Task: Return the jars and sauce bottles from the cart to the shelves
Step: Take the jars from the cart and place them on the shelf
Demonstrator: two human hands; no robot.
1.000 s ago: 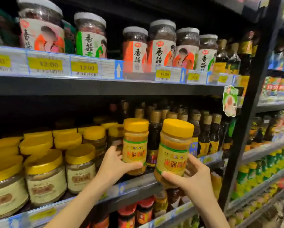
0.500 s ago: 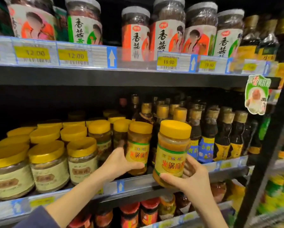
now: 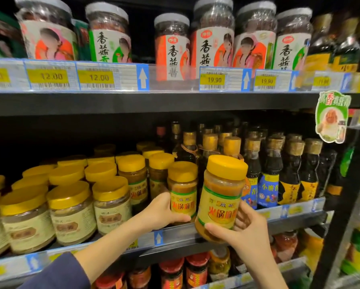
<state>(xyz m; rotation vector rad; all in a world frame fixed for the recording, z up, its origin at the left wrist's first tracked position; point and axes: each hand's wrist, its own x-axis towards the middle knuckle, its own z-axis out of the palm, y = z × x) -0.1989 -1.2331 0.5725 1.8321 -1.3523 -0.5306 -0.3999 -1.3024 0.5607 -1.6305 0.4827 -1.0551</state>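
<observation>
Yellow-lidded, orange-brown paste inside: two matching hotpot-sauce jars, one per hand. Left grip (image 3: 162,211) is wrapped round the lower half of the left sauce jar (image 3: 183,190), which is upright at the front of the middle shelf (image 3: 295,210), at 3 o'clock of the same-brand jars (image 3: 133,176). Its base is hidden by fingers, so can't tell if it's fully down. Right grip (image 3: 247,228) holds the right sauce jar (image 3: 220,197) w/ thumb across the front near the bottom & fingers behind. That jar is upright, out in front of the shelf lip w/ its base below shelf level, so not yet shelved. Dark sesame-oil bottles (image 3: 268,170) stand close at its 1–3 o'clock.

To do it well, imo: seat the left one first, push it toward 12 o'clock till flush w/ its row, label facing out. Next lift the right jar clear of that lip & slot it btw left jar & bottles, keeping the hold low so the lid doesn't clip the necks. Risk: tight gap, tall bottles prob tip easily, so go straight in, no sideways swing
</observation>
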